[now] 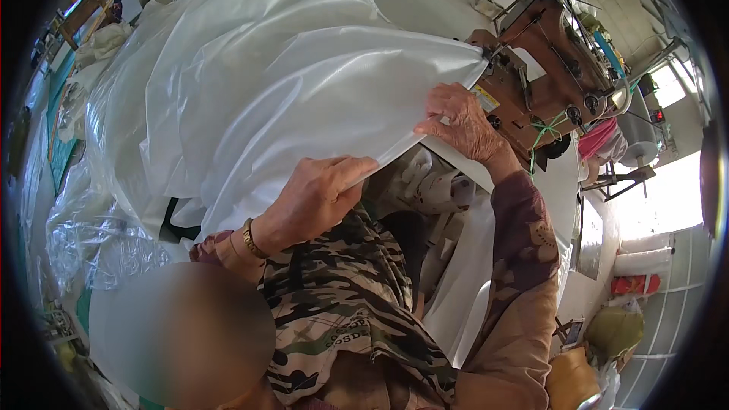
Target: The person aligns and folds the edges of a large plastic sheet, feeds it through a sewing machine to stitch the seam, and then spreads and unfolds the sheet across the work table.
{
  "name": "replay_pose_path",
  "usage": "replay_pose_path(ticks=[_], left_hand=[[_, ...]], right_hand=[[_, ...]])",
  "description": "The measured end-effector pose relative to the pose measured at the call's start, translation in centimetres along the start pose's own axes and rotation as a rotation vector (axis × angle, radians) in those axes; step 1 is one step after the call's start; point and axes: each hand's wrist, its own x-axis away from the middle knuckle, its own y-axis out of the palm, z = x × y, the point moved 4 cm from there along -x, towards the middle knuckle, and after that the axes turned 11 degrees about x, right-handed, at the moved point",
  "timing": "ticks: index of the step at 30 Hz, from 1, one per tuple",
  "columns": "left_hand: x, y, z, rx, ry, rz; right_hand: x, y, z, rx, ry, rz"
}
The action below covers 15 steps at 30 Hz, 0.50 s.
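A large sheet of shiny white plastic fabric spreads over the work surface, its far right corner running up to a brown industrial sewing machine. My left hand, with a gold watch at its wrist, pinches the near edge of the sheet. Closer to the machine, my right hand grips the same edge, thumb and fingers closed on a narrow folded hem. Between both hands the edge is drawn fairly straight. The sheet's corner meets the machine near its needle area, where detail is too small to make out.
Crumpled clear plastic lies at the left. A green string is tied on the machine. At the right stand a thread cone, a green bundle and an orange-brown object. My lap carries a camouflage apron.
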Motion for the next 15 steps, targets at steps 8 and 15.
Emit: replay_pose_path(ticks=[8,15], left_hand=[[-0.6,-0.7,0.2,-0.085,0.036,-0.032],[-1.1,-1.7,0.2,-0.084,-0.012,-0.071]], right_hand=[[-0.2,-0.9,5.4,-0.025,0.118,-0.085],[-0.2,-1.3,8.2,0.033,0.079,-0.027]])
